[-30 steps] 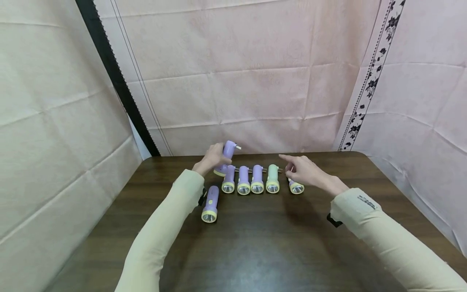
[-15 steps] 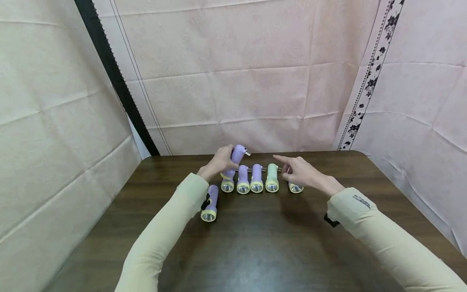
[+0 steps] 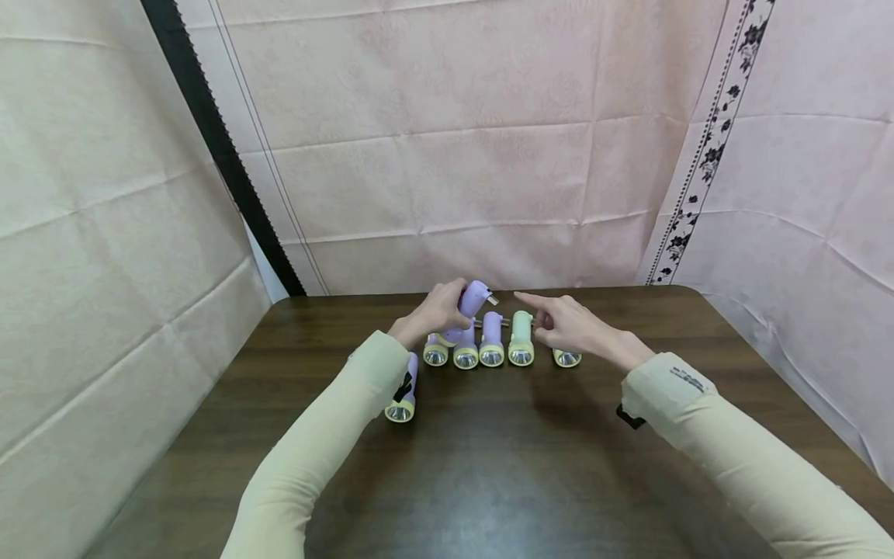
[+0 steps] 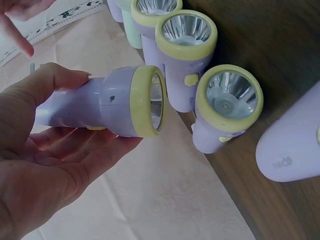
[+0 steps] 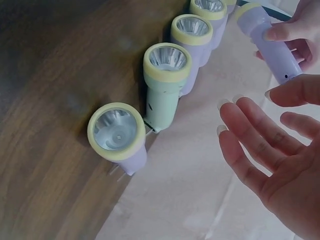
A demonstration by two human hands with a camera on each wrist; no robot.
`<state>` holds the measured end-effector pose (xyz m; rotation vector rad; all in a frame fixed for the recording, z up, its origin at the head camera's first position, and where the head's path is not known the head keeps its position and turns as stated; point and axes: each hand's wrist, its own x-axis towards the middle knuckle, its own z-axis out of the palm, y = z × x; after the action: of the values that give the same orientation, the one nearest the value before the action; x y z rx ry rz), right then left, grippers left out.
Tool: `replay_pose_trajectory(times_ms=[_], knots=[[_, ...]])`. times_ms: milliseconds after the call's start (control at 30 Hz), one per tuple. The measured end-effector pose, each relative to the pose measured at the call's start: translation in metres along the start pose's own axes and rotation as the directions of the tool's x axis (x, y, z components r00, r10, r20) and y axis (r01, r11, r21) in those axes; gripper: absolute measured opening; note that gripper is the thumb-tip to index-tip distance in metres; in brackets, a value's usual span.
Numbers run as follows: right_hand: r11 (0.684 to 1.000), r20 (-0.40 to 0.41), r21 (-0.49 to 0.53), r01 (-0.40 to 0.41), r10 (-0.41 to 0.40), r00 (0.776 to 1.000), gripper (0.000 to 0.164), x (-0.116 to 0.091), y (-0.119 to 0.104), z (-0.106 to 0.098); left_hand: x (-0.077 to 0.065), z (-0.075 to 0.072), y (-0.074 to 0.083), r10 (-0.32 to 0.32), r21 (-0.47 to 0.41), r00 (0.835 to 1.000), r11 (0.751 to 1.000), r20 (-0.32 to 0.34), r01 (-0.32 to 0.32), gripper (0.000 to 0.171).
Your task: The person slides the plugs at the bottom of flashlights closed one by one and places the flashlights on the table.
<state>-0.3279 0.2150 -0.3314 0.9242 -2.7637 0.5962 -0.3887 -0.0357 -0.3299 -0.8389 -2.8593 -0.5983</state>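
Observation:
My left hand (image 3: 438, 307) grips a purple flashlight (image 4: 116, 100) with a yellow rim round its lens, raised above the row at the table's far side. Metal plug prongs stick out from its tail end, pointing right. My right hand (image 3: 571, 323) hovers to the right with the index finger stretched toward that tail end; the other fingers are loosely bent and hold nothing in the right wrist view. Below the hands a green flashlight (image 5: 162, 102) stands in line with several purple ones, lenses facing me. One purple flashlight (image 5: 117, 134) at the right end is partly hidden by my right hand.
Another purple flashlight (image 3: 401, 408) lies nearer on the left, partly covered by my left wrist. The dark wooden table (image 3: 489, 481) ends at a pale cloth backdrop (image 3: 489, 178), with cloth walls on both sides.
My left hand has carried the flashlight to the right over the row, and its prongs have tipped lower. The right hand has drifted slightly left, so the two hands are closer.

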Motion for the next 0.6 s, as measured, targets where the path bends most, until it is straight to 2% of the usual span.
replay_pose_trajectory(times_ms=[333,600], knots=[[1.000,0.038,0.003,0.018,-0.018,0.999,0.075,0.004,-0.008,-0.004,-0.002,0.001,0.015,0.013,0.012,0.999,1.000,0.031,-0.013,0.053],[0.999,0.026,0.025,0.041,-0.042,0.999,0.074,0.004,-0.011,-0.003,-0.002,0.001,0.021,0.045,-0.007,0.998,0.999,0.038,-0.045,0.054]])
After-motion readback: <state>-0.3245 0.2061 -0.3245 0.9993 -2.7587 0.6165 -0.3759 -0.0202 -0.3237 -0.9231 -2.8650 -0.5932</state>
